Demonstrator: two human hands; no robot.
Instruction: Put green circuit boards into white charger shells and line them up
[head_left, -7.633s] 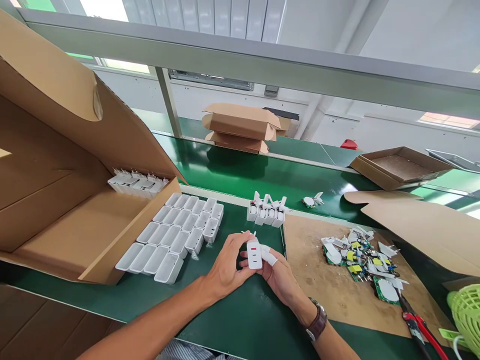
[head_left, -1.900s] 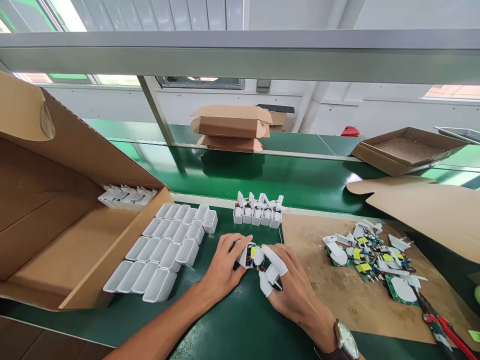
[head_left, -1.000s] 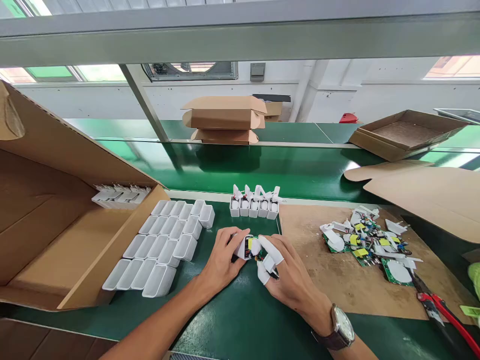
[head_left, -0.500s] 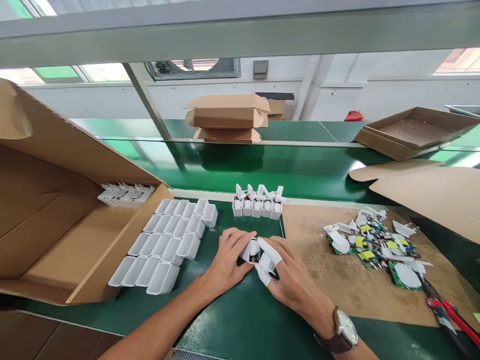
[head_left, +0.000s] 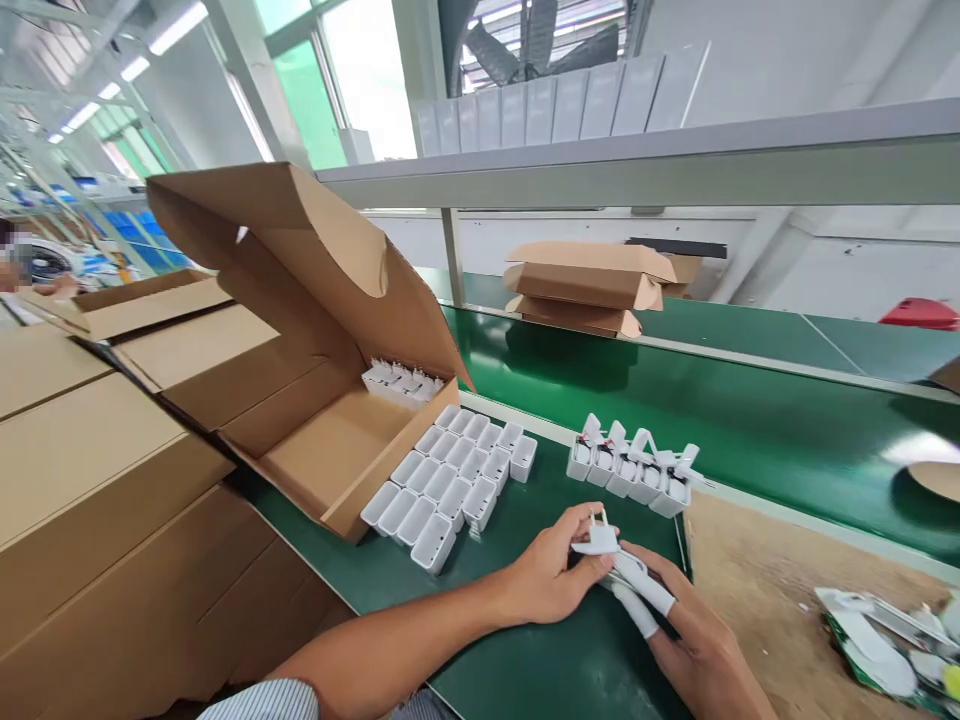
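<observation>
My left hand (head_left: 559,572) is closed around a small white plastic casing, mostly hidden by the fingers. A white plastic piece with two thin prongs (head_left: 601,538) shows on top, between both hands. My right hand (head_left: 686,620), white covers on its fingertips, is closed on the same assembly from the right. Just beyond the hands stands a row of filled white casings (head_left: 634,470), with flaps and small wires sticking up. Left of them, rows of open white casings (head_left: 442,475) sit on the green table (head_left: 495,650).
An open cardboard box (head_left: 322,440) at the left holds several white units (head_left: 403,383) in its far corner. More cardboard boxes (head_left: 90,450) are further left. Circuit boards with white parts (head_left: 877,640) lie on a brown sheet (head_left: 765,580) at the right. Folded cartons (head_left: 589,285) stand behind.
My view has swung left, bringing the stacked boxes and the hall into sight. The white piece, earlier tilted beside the open casing in my right hand, is now on top of it between both hands.
</observation>
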